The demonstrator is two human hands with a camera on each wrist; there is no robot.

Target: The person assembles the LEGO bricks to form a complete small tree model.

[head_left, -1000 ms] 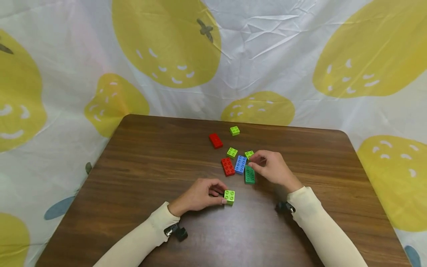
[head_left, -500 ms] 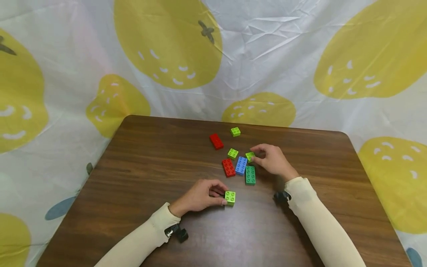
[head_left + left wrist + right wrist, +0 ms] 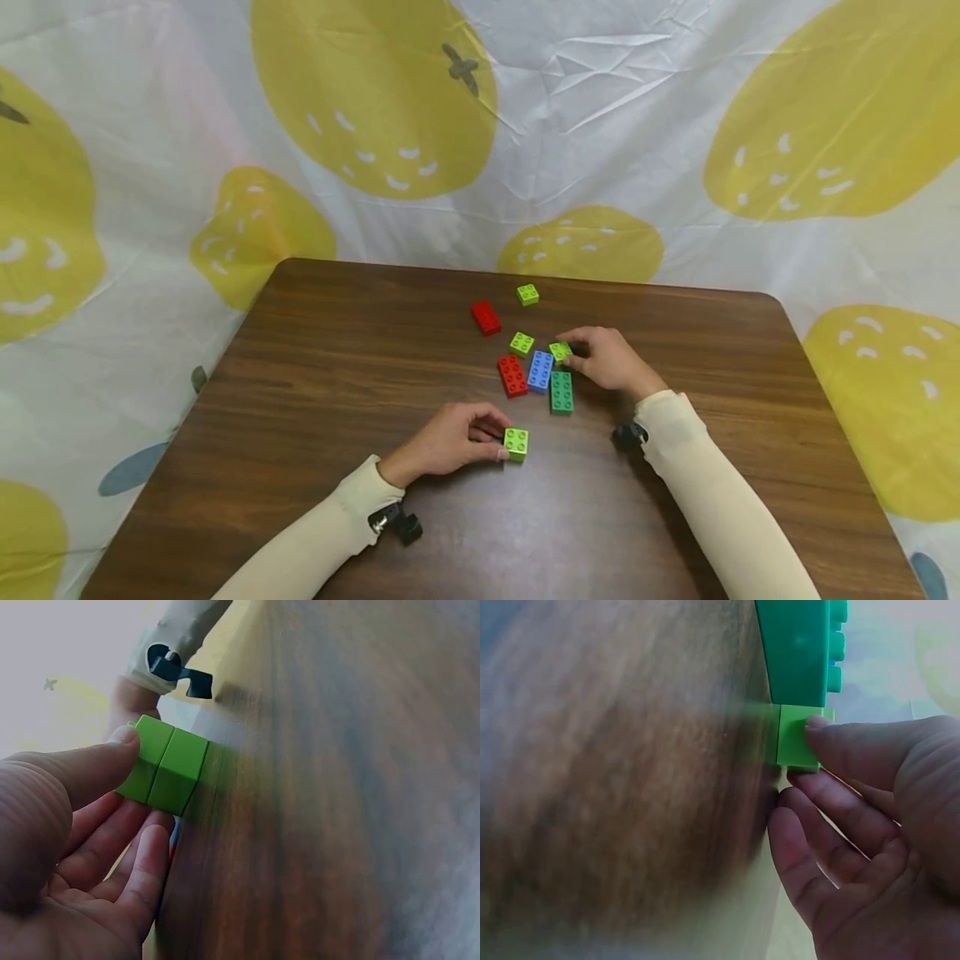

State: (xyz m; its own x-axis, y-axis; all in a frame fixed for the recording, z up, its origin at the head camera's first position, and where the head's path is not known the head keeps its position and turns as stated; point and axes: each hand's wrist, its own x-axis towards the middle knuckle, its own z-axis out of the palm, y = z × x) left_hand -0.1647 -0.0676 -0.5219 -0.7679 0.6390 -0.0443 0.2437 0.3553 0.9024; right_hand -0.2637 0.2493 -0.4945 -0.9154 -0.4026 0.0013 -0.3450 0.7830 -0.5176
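Observation:
My left hand (image 3: 453, 442) holds a stack of two lime green toy bricks (image 3: 516, 444) by its left side, low over the front middle of the table. In the left wrist view the seam between the two stacked bricks (image 3: 165, 765) shows, with the thumb on one side and fingers behind. My right hand (image 3: 609, 360) pinches a single lime green brick (image 3: 559, 352) between thumb and fingers, beside the blue brick (image 3: 540, 371). The right wrist view has the thumb on this brick (image 3: 799, 739), with a dark green brick (image 3: 799, 652) just beyond it.
A dark green brick (image 3: 561, 393) and a red brick (image 3: 513, 376) flank the blue one. Another lime brick (image 3: 522, 343) lies just behind. Farther back are a second red brick (image 3: 486, 317) and a lime brick (image 3: 528, 294), near the wooden table's (image 3: 360, 333) far edge.
My right hand has shifted slightly back and left from above the dark green brick and taken hold of the lime brick behind it. The left hand keeps its stack in place.

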